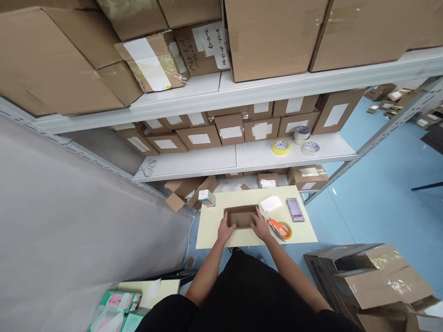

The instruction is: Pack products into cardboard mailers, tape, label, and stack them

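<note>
A small open brown cardboard box lies on a pale yellow table. My left hand grips the box's near left corner. My right hand holds its right end, fingers over the rim. The box's inside looks empty. An orange tape dispenser lies just right of my right hand. Beyond it lie a white card and a blurred purple item. A small green and white carton stands at the table's far left corner.
Grey shelving behind the table carries many labelled cardboard boxes and three tape rolls. Open cartons stand on the blue floor at the right. Green and pink packets lie lower left, by a grey wall.
</note>
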`<state>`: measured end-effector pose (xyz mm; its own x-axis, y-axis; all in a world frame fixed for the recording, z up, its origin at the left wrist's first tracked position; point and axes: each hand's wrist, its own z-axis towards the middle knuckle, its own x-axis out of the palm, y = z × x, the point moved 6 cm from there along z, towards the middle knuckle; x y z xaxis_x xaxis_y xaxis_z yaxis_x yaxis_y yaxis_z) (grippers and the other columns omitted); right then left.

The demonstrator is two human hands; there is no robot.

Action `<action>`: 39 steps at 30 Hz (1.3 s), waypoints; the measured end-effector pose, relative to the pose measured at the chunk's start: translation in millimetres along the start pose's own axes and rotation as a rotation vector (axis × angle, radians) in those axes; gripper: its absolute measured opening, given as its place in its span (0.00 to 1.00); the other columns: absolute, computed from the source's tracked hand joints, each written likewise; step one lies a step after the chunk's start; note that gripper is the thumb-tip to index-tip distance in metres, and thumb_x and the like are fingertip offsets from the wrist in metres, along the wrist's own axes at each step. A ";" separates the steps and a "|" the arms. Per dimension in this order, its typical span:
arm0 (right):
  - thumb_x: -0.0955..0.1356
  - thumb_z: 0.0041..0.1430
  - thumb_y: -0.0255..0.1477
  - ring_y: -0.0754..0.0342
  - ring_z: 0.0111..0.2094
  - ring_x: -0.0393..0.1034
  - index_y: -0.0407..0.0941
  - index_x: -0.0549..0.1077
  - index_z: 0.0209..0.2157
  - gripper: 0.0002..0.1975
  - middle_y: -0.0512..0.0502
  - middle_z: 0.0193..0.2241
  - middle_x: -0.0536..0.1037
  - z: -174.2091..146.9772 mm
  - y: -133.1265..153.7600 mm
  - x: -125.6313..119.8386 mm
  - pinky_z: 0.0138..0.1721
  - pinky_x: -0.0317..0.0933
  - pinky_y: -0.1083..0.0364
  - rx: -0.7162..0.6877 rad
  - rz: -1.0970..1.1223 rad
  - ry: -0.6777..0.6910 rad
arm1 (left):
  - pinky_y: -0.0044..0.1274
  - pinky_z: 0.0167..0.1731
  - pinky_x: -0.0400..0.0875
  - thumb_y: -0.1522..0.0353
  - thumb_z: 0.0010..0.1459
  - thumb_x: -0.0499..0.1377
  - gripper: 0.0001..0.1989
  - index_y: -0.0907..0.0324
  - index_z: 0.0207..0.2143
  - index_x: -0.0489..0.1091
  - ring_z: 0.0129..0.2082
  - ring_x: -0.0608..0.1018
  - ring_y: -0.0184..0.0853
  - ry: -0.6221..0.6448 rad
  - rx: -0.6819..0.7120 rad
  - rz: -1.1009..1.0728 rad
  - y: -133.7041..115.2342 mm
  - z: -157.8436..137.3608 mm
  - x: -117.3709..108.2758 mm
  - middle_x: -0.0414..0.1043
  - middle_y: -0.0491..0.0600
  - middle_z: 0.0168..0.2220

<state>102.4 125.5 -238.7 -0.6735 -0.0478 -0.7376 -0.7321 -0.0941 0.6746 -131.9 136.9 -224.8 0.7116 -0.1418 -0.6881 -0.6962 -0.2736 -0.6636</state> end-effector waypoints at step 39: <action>0.67 0.64 0.37 0.39 0.64 0.65 0.47 0.72 0.61 0.25 0.35 0.63 0.70 -351.9 327.1 190.0 0.65 0.61 0.38 -0.878 0.233 0.592 | 0.35 0.56 0.67 0.57 0.57 0.62 0.38 0.63 0.66 0.59 0.59 0.75 0.53 -0.549 -0.808 -0.272 265.6 -591.6 -71.2 0.72 0.65 0.60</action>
<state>-229.3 -264.3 -168.1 -0.4585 -0.6071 -0.6490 -0.1055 -0.6879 0.7181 -311.8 -488.5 -178.5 0.5529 0.4221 -0.7184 -0.1001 -0.8223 -0.5602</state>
